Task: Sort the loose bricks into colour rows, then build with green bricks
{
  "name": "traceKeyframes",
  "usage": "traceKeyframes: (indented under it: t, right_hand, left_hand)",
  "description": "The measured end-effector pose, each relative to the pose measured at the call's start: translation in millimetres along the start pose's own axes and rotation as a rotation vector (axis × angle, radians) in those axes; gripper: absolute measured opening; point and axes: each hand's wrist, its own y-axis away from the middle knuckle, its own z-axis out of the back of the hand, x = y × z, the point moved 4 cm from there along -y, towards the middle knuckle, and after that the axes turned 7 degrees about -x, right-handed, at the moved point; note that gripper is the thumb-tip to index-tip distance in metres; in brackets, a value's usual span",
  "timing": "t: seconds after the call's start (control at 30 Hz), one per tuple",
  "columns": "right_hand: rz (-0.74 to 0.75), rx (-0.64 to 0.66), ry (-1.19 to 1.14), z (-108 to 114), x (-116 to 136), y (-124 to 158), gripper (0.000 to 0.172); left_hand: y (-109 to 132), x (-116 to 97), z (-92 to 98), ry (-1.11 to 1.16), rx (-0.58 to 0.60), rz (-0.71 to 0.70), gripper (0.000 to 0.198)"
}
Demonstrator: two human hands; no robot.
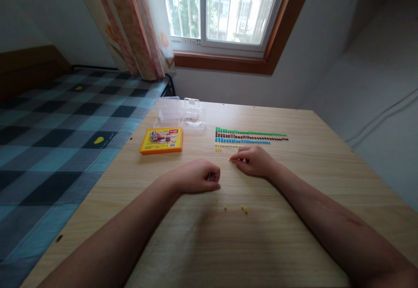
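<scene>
My right hand (253, 160) pinches a small yellow block (230, 159) between thumb and fingertips, just below the rows of pieces. My left hand (200, 176) is curled beside it with thumb and fingers together; what it holds, if anything, is hidden. Tiny blocks lie in lines by colour: a green row (241, 132), a brown row (241, 136), a blue row (241, 141) and a pale row (225, 145). Under their left end stand a few yellow blocks (218, 149). Loose yellow pieces (244, 209) are scattered nearer to me.
A yellow and orange box (162, 140) with a printed lid lies at the left of the wooden table (287, 244). Behind it are clear plastic cases (179, 116), at least one with its lid raised. A bed (62, 127) with a checked cover adjoins the left edge.
</scene>
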Motion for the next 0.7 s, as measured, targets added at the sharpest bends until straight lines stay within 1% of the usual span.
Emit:
traceKeyframes:
  t: [0.17, 0.27, 0.33, 0.47, 0.7]
  right_hand:
    - [0.035, 0.028, 0.133, -4.1, -1.1, -5.1, 0.021]
    - [0.001, 0.039, 0.201, -9.0, -4.4, -9.4, 0.024]
    - [-0.035, 0.021, 0.226, -11.2, -5.9, -11.2, 0.025]
    - [-0.077, -0.005, 0.228, -13.2, -5.4, -10.3, 0.026]
    - [-0.075, -0.018, 0.206, -15.6, -2.2, -9.9, 0.024]
  left_hand:
    - [-1.2, 0.6, 0.3, 0.011, -0.007, -0.012, 0.017]
    - [-2.5, 2.5, -0.2, 0.017, -0.016, -0.014, 0.018]
    - [-3.3, 3.7, -0.6, 0.024, -0.021, -0.011, 0.017]
    - [-4.5, 5.4, -1.2, 0.036, -0.029, -0.004, 0.017]
    - [-4.9, 5.7, -1.6, 0.053, -0.023, -0.007, 0.014]
